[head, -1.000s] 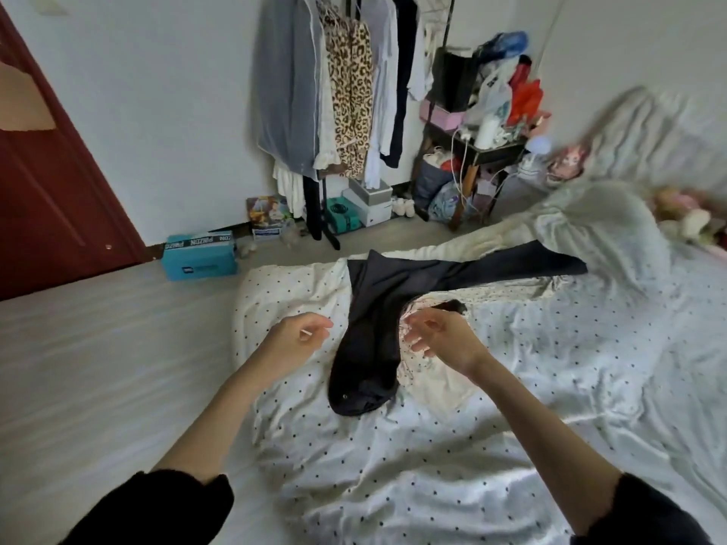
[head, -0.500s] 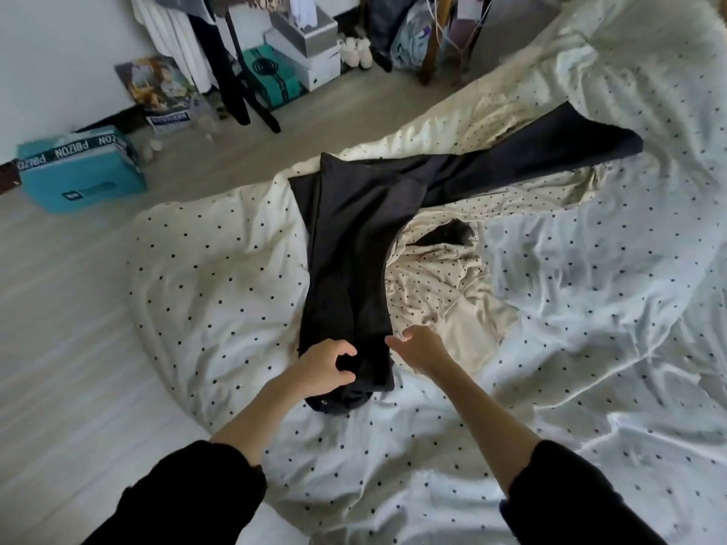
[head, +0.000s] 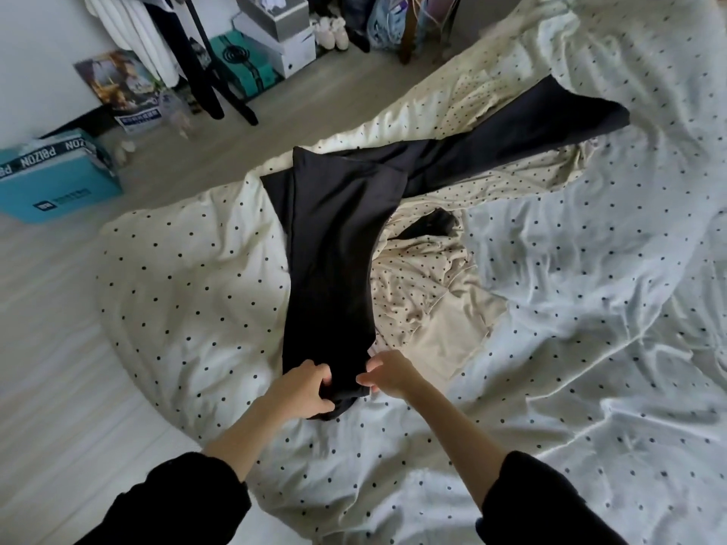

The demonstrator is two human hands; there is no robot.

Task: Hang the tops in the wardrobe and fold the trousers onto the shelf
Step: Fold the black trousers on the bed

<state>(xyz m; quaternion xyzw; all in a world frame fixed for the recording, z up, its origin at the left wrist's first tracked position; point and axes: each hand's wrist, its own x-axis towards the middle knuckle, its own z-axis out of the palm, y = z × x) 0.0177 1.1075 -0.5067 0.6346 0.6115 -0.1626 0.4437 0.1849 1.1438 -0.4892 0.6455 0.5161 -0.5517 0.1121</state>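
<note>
**Black trousers gripped at one end on the spotted bed**

Here, the bed (head: pixel 590 348) fills most of the room in front of me, covered in a rumpled white duvet with small dark dots, and a cream spotted sheet (head: pixel 425 308) bunched in its middle. Across that lies the pair of black trousers (head: pixel 334 238), spread in a wide V: one leg runs straight toward the person, the other stretches away to the right, its hem near the far side of the bed. Beyond the bed edge is the wooden floor, where a teal box (head: pixel 55 179) sits by the wall on the left, and further along a clothes rail's dark legs (head: pixel 220 72) stand among stacked shoe boxes (head: pixel 275 37) with pale garments hanging above.

Both arms, in black sleeves pushed up, reach to the near end of the closer trouser leg. The left hand (head: pixel 303 387) has its fingers curled tight round the fabric's left edge, bunching it. The right hand (head: pixel 387 373) pinches the right edge of the same end between thumb and fingers, which are bent and close together
</note>
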